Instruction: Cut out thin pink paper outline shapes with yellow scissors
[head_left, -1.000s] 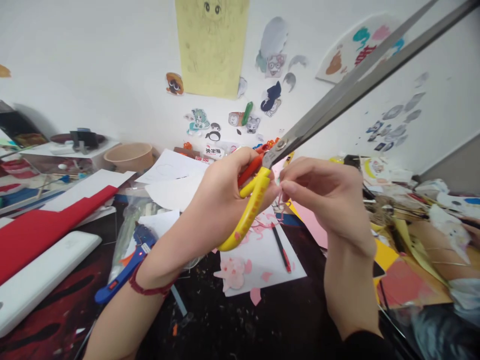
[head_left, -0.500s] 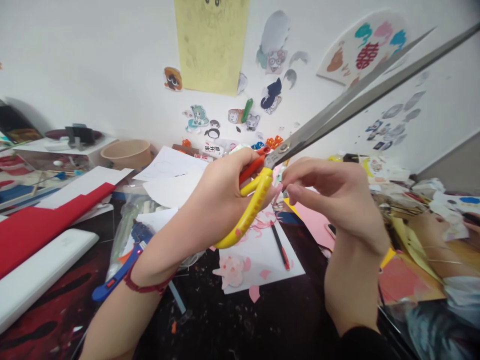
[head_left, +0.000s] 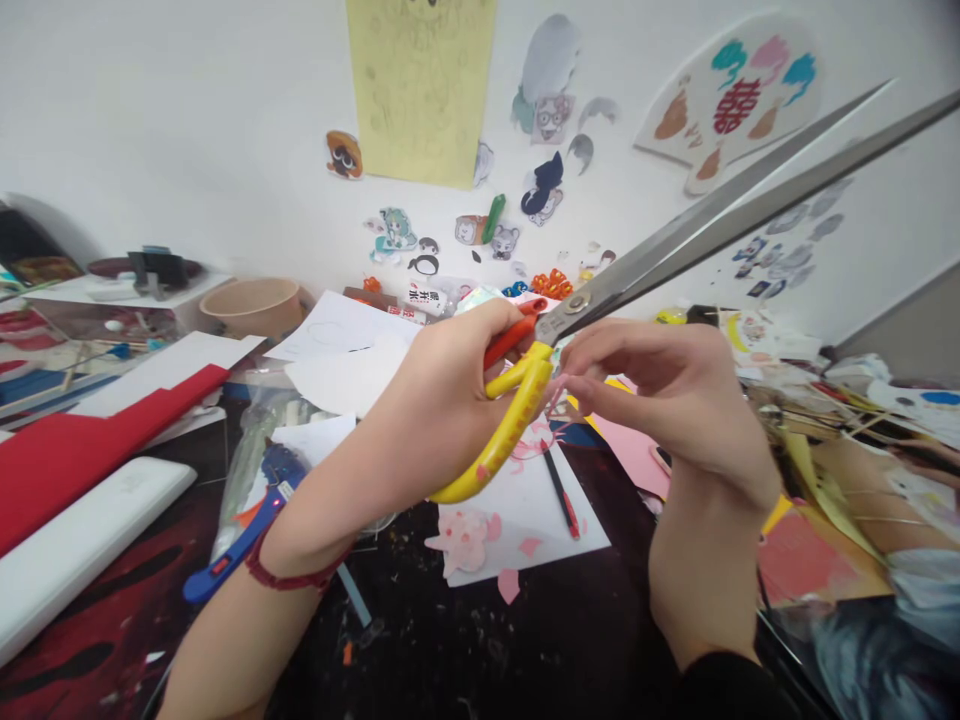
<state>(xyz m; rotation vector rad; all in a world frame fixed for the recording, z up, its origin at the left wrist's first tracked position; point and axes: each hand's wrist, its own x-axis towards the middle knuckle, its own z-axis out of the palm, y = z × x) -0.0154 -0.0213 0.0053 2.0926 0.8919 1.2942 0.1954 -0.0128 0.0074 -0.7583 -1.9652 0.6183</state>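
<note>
Nearest the camera: dark, paint-scuffed table top (head_left: 480,650), both forearms entering from below. Left wrist carries a dark red cord bracelet (head_left: 289,577). Left hand (head_left: 431,405) is closed round the yellow-and-red handles of a large pair of scissors (head_left: 525,385), raised above the table; long steel blades run up and to the right, parted only slightly, tips out of frame. Right hand (head_left: 675,400) sits just beside the handles, thumb and forefinger pinched narrow on a small pink paper scrap (head_left: 556,390) that lies against the scissors near the pivot; the scrap is mostly hidden, shape cannot be told. Under the hands: white sheet (head_left: 525,515) with pink cut-outs on it, a dark pen (head_left: 561,494) lying across it, pink paper just right of it. Left of the forearm: blue hot-glue gun (head_left: 240,545), a white flat block (head_left: 79,545), red and white boards (head_left: 112,420). Further back: tan bowl (head_left: 253,303), loose white sheets. Right side: heap of coloured paper offcuts (head_left: 825,500). Farthest: white wall (head_left: 187,130) with a yellow drawing sheet (head_left: 420,90), cartoon stickers, a painted fan-shaped cut-out (head_left: 731,95).
</note>
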